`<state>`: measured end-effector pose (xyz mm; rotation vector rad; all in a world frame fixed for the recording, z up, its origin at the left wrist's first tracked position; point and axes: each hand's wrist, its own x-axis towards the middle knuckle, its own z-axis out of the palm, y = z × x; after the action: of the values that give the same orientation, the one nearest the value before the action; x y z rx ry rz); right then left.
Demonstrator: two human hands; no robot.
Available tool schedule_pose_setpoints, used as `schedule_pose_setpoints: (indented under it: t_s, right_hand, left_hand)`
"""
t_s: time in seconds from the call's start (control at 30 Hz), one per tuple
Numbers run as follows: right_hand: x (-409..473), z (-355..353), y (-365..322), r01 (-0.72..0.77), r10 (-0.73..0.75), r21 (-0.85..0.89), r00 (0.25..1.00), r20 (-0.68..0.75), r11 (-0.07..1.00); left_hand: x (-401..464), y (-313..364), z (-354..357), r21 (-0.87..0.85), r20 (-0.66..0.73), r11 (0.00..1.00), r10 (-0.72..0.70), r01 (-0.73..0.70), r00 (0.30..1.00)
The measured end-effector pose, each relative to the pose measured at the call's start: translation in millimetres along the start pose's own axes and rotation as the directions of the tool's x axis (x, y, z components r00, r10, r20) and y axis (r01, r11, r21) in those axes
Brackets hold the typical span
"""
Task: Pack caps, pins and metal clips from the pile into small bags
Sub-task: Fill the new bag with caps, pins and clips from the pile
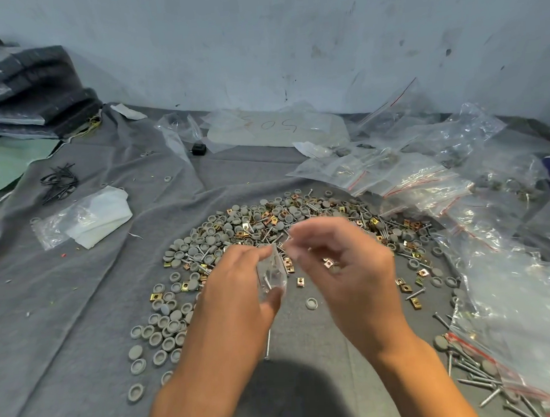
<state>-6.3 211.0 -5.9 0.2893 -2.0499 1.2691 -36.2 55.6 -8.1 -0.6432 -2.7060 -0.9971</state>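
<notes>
Left hand (239, 283) grips a small clear bag (271, 274) with pins and caps inside, held above the grey cloth (65, 299). Right hand (343, 262), blurred, has curled fingers cupping a metal clip (328, 263) and a cap beside the bag's mouth. Beyond both lies the pile (268, 227) of grey caps, pins and brass clips. Farther right, filled bags (409, 179) are heaped.

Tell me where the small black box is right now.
In the head view the small black box sits far back on the grey cloth, left of centre, just left of the sheet marked in red, among clear bags.
</notes>
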Motion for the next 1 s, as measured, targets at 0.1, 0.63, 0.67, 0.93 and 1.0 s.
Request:
schedule_pose_setpoints:
  t_s: [0.1,0.63,0.67,0.93,1.0]
  right_hand:
    - [5.4,-8.0,3.4,-0.072,0.095,0.144,0.982,-0.161,0.987]
    - [4.5,-13.4,1.5,-0.15,0.15,-0.009,0.988,0.036,0.989]
    - [4.8,-13.5,-0.1,-0.166,0.165,0.019,0.986,0.024,0.986]
    - [-0.5,-17.1,1.4,-0.213,0.214,-0.023,0.973,0.082,0.977]
    - [-1.0,-17.6,0.5,-0.197,0.2,-0.039,0.973,0.114,0.98]
  left_hand:
    - [-2.0,-0.5,-2.2,-0.003,-0.002,1.0,0.0,0.0,1.0]
    - [-4.3,8.1,-23.5,-0.438,-0.224,0.892,0.01,-0.11,0.975]
    - [-3.8,8.5,-23.3,-0.489,-0.197,0.868,-0.016,-0.084,0.98]
    - [-2.9,2.7,-18.7,-0.355,-0.157,0.934,-0.013,-0.044,0.987]
    - [-2.8,1.8,-19.1,-0.358,-0.167,0.933,-0.016,-0.045,0.986]
